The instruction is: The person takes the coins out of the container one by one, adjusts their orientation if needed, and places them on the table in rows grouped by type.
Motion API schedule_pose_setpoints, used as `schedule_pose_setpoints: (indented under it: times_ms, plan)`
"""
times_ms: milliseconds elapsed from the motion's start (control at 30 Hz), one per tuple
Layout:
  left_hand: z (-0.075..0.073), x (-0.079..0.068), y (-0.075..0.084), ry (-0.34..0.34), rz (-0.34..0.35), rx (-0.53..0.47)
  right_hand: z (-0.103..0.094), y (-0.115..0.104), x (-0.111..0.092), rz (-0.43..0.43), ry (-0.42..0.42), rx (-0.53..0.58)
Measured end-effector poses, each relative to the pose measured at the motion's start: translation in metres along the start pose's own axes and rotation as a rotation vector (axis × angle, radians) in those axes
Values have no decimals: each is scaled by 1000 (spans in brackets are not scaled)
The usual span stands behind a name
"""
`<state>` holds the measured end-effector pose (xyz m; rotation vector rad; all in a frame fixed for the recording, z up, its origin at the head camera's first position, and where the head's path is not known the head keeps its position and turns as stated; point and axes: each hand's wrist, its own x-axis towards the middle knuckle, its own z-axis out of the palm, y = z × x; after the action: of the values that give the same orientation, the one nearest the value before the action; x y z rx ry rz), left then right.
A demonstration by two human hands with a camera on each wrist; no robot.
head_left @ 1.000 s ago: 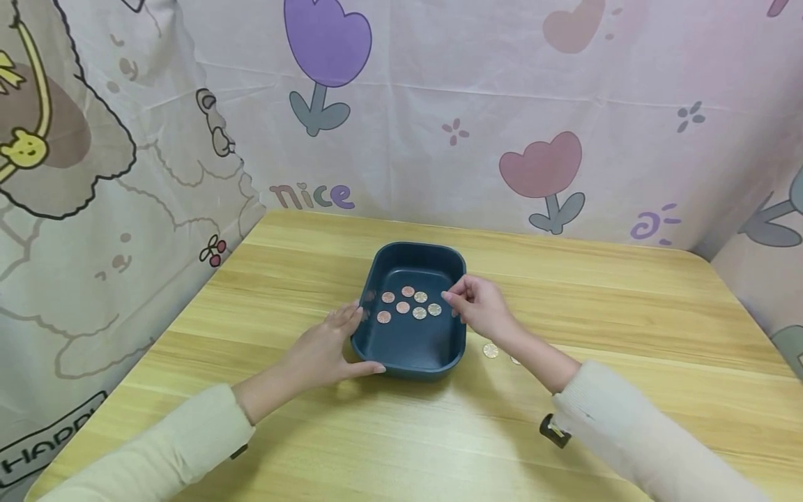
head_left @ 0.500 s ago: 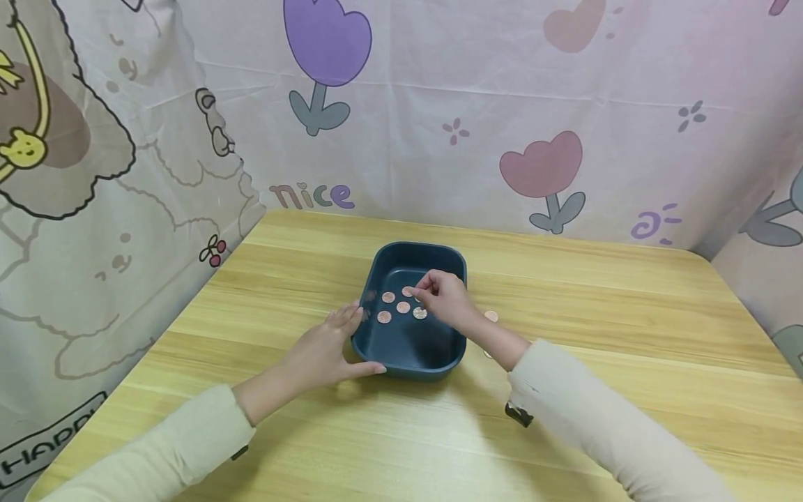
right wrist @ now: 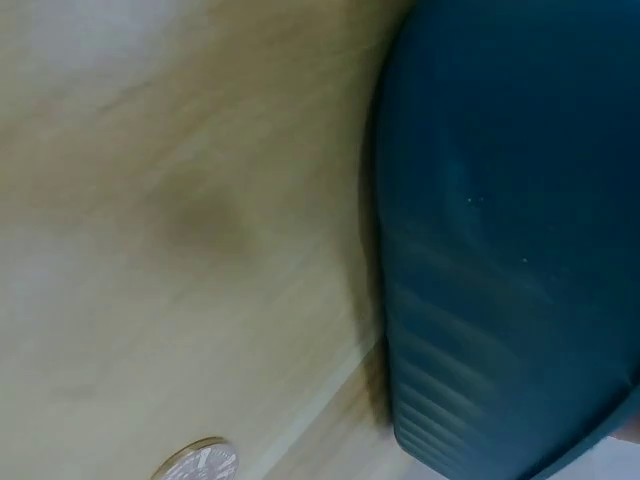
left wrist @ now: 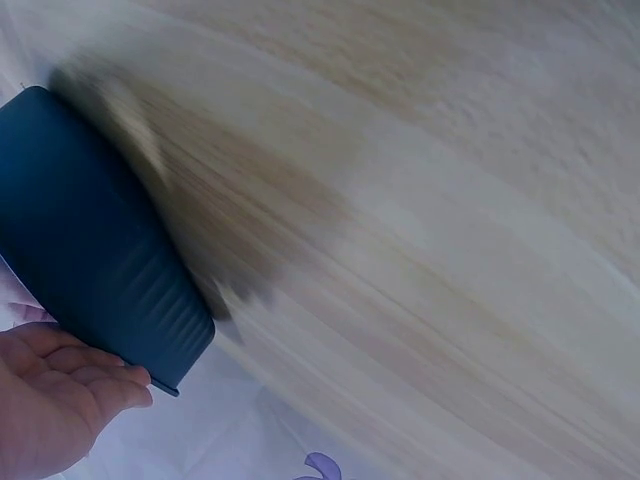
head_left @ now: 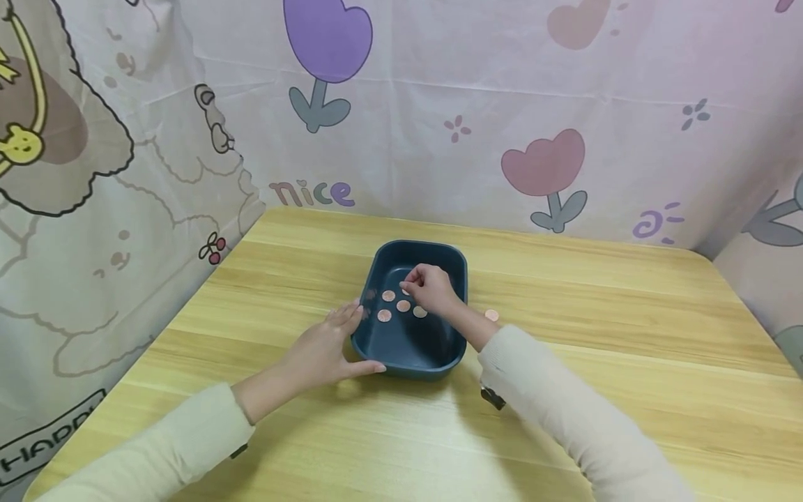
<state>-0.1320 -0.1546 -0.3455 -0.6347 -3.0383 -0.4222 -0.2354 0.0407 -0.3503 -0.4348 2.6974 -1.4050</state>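
A dark blue rounded tray [head_left: 408,346] holds several small round coins [head_left: 403,306], some copper-coloured and one paler. My left hand [head_left: 316,348] holds the tray's near left corner, thumb along the front rim and fingers at the left rim. In the left wrist view its bent fingers [left wrist: 100,375] touch the tray wall [left wrist: 100,240]. Over the tray, my right hand [head_left: 433,289] brings thumb and forefinger together at a partly covered coin [head_left: 406,291]. Whether they grip it is hidden. The right wrist view shows the tray's outer wall [right wrist: 500,250] instead of the fingertips.
A loose coin [head_left: 492,315] lies on the wooden table [head_left: 596,314] right of the tray, beside my right wrist. In the right wrist view a coin [right wrist: 203,462] shows at the lower edge. A printed cloth [head_left: 426,70] hangs behind the table.
My right hand has moved left from the tray's right rim to the coins inside, covering some of them. The left hand and tray have stayed in place.
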Motion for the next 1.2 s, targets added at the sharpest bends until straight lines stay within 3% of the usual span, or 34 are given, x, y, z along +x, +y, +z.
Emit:
schedule_pose_setpoints:
  times_ms: [267,400,533,933,1033,1200]
  plan:
    - [-2,-1,0,6,13,3,11,3,9,105,-64,-43]
    - [-3,-1,0,6,12,-1,17,4,12,144,-95,-194]
    - [-2,-1,0,5,11,3,22,6,13,154,-112,-344]
    - [0,1,-1,12,26,-1,22,7,12,166,-156,-474]
    - [-1,1,-1,9,22,-2,22,7,11,152,-158,-475]
    - [0,0,-2,12,21,1,19,6,9,97,-170,-370]
